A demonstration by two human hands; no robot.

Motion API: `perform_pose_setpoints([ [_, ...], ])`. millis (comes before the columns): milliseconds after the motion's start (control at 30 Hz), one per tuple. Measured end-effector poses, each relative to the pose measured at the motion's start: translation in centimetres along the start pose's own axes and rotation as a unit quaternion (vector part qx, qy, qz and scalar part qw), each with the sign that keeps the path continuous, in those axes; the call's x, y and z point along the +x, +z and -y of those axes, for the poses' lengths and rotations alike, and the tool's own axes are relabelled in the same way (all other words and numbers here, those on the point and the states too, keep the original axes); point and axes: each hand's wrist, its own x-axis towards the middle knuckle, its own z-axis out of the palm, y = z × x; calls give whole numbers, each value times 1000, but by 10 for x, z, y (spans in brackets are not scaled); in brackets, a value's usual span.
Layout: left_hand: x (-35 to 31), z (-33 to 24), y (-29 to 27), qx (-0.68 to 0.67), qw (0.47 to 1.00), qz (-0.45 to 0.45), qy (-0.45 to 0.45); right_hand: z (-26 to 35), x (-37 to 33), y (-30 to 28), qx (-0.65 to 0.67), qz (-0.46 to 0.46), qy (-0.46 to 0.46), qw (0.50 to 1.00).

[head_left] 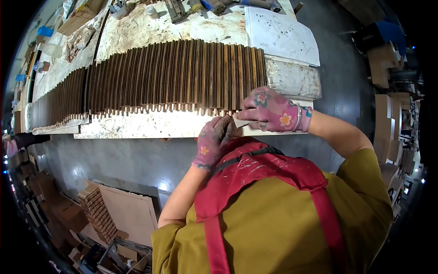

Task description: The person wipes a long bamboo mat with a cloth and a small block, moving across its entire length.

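A long row of dark brown wooden slats (173, 75) stands side by side across the table, with pale wooden dowels (155, 108) sticking out of their near ends. At the right part of the row, my left hand (213, 142), in a pink flowered glove, has its fingers drawn together at the dowel ends. My right hand (276, 112), gloved alike, is curled against the near end of the rightmost slats. Between the hands lies a pale flat piece (240, 122), partly covered. What the fingertips pinch is hidden.
The white, stained worktable (132, 128) ends just before my body. Beyond the row's right end lie a drawing sheet (283, 34) and a plastic-wrapped pack (294, 78). Several tools (196, 8) rest along the far side. A cardboard-coloured panel (127, 212) stands on the floor behind, left.
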Motion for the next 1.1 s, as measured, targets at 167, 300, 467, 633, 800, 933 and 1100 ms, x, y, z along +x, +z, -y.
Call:
perform_pose_setpoints([
  [167, 9, -24, -21, -43, 991, 114, -55, -76, 16, -28, 111, -152, 230, 955],
  [300, 24, -34, -6, -78, 989, 123, 21, -138, 30, -12, 52, -101, 277, 954],
  [467, 28, -21, 6, -93, 986, 126, 48, -83, 10, -12, 13, 3, 158, 987],
  [633, 31, -23, 3, -100, 985, 136, 23, -121, 31, -24, 32, -117, 233, 965],
  [800, 31, -18, 3, -115, 976, 184, -24, -66, 12, 7, -75, -120, 124, 982],
  [933, 23, -4, 12, -107, 980, 168, -11, -1, -16, 10, 24, 1, 95, 995],
  [1100, 36, -37, -10, -179, 957, 215, -79, -54, -16, -21, 113, -125, 133, 977],
])
